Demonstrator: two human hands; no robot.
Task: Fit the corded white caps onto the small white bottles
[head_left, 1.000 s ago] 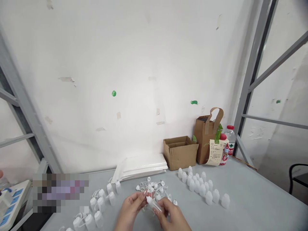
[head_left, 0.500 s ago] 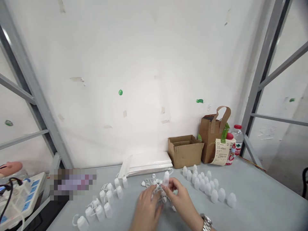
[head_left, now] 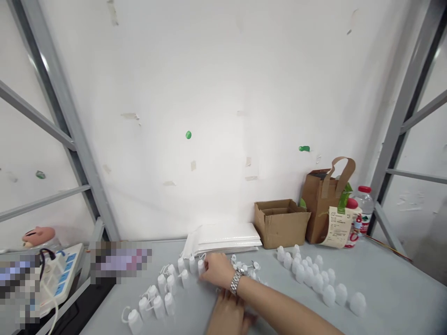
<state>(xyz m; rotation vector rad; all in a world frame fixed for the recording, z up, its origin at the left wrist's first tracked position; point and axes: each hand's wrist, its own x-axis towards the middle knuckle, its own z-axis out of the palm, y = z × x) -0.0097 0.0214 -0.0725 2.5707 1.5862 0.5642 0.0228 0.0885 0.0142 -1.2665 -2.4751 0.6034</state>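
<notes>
My right hand (head_left: 217, 271), a metal watch on its wrist, is closed around a small white bottle (head_left: 200, 266) at the far end of the left group. Several similar white bottles with looped straps (head_left: 159, 307) stand in rows left of it. Below my right wrist lies my left hand (head_left: 227, 312); its fingertips are mostly hidden under the right forearm, so what they touch does not show. A loose pile of small white caps with loops (head_left: 256, 266) lies just beyond the right forearm, partly covered by it.
Several small translucent white pieces (head_left: 328, 295) stand in rows on the right. Behind are a stack of white sheets or envelopes (head_left: 223, 235), a cardboard box (head_left: 284, 228), a paper bag (head_left: 316, 204) and a water bottle (head_left: 364, 204). A power strip (head_left: 66, 274) lies at left.
My right hand has carried a white bottle from above the cap pile leftward to the row of strapped bottles, crossing over my left hand. The view has turned slightly left.
</notes>
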